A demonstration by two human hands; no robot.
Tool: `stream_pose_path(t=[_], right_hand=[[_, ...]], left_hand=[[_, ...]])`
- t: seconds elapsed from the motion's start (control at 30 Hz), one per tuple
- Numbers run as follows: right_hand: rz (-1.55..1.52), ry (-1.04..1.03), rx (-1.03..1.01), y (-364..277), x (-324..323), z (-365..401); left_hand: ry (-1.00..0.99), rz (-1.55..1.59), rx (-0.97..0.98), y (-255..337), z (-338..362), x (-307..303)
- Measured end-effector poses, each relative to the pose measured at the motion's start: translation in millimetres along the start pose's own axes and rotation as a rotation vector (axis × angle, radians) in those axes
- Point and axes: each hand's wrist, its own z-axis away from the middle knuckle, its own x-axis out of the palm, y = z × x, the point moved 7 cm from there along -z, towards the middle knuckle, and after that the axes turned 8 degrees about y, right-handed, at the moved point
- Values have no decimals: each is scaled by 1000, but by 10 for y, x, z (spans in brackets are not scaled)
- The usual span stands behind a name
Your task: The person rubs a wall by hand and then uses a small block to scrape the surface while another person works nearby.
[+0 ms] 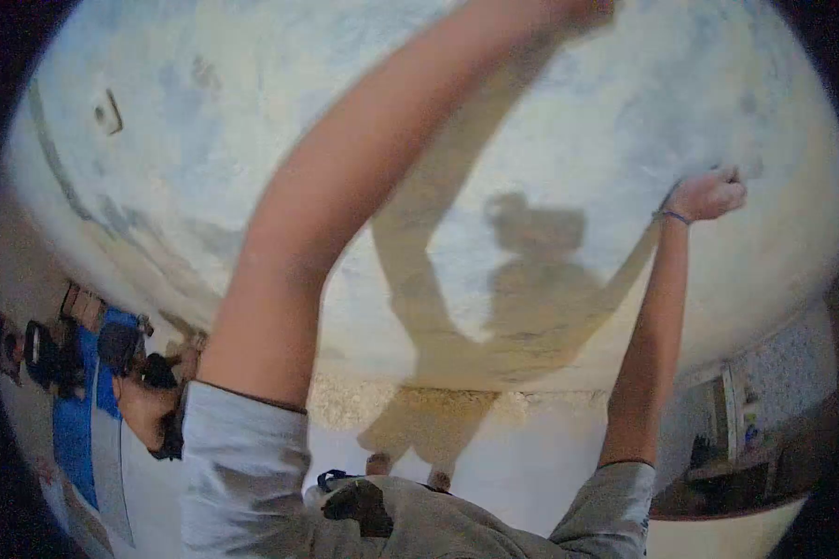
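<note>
A broad pale wall (345, 307) with blotchy blue and yellowish patches fills most of the view. My left arm stretches up and across it, and my left hand (589, 9) is cut off by the top edge; its fingers are hidden. On the right, my right hand (708, 194) is closed like a fist against the wall, a thin band (673, 217) at its wrist. What it holds, if anything, I cannot make out. A greyish smudge surrounds that hand. The shadow of my head and arms falls on the wall between them.
A small switch-like fitting (108, 112) sits on the wall at upper left. Blue sheeting (75, 447) and a jumble of dark items lie at left. My feet stand on a pale floor (522, 466) near the wall's rough base (345, 396). A shelf (732, 466) is at right.
</note>
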Motion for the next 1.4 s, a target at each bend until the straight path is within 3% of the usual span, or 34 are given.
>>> stream_pose_path(t=[0.07, 0.1, 0.2, 0.3, 0.37, 0.4, 0.47, 0.53, 0.57, 0.67, 0.7, 0.77, 0.8, 0.83, 0.87, 0.9, 0.93, 1.07, 1.1, 1.17, 1.2, 1.27, 1.33, 1.37, 1.4], right_hand=[[-11, 5, 0, 23, -22, 27], [-31, 10, 20, -64, -65, 27], [-90, 33, -9, -157, -102, 46], [-118, -17, -18, -110, -63, 39], [-132, -51, 10, -75, -70, 7], [-143, -56, 27, -117, -88, 37], [-159, -61, 42, -149, -111, 60], [-166, -43, 36, -141, -114, 58], [-140, -57, 24, -195, -133, 40], [-89, -79, -13, -286, -177, 13], [-87, -72, -32, -301, -182, 1], [-120, -146, 3, -248, -172, 64], [-131, -159, -16, -218, -177, 23], [-143, -177, -34, -203, -175, 32], [-158, -190, -52, -227, -163, 47], [-147, -219, -105, -224, -162, 64], [-135, -251, -161, -172, -189, 84], [-150, -351, -397, -25, -240, 76], [-156, -363, -418, 9, -234, 78], [-165, -383, -448, 24, -249, 74], [-167, -380, -445, 25, -246, 80], [-171, -368, -440, 15, -258, 80], [-167, -363, -429, -1, -269, 106], [-169, -358, -428, -1, -267, 91], [-161, -362, -435, 2, -270, 79]], left_hand=[[-433, 224, -6, 679, 277, 564], [-313, 226, 142, 975, 299, 343], [-288, 512, 269, 1285, 659, 225], [-422, 366, 274, 645, 600, 40], [-474, -121, 259, -73, 472, -69], [-436, -278, 222, -530, 375, -260], [-106, -412, 129, -1646, 198, -541], [-256, -959, 177, -2281, 162, -718], [-439, -1290, 80, -2344, 54, -616], [-26, -1019, 105, -2075, -140, -90], [-74, -1013, 189, -1735, -298, 177], [-109, -724, 125, -467, -617, 662], [-95, -437, -10, 234, -821, 803], [-53, -117, 46, 778, -921, 847], [-71, 44, -8, 1139, -928, 986], [-196, 0, 80, 1404, -887, 1238], [-368, 156, 174, 1732, -878, 1276], [-378, 325, 444, 2251, -571, 1396], [-424, 283, 425, 2102, -619, 1383], [-746, 134, 239, 1664, -1117, 1055], [-338, -14, 343, 1087, -969, 1081], [-102, -341, 281, 104, -1006, 749], [-200, -998, 379, -1788, -709, 548], [-156, -955, 304, -2339, -523, 197], [-88, -1003, 208, -2469, -475, 130]])
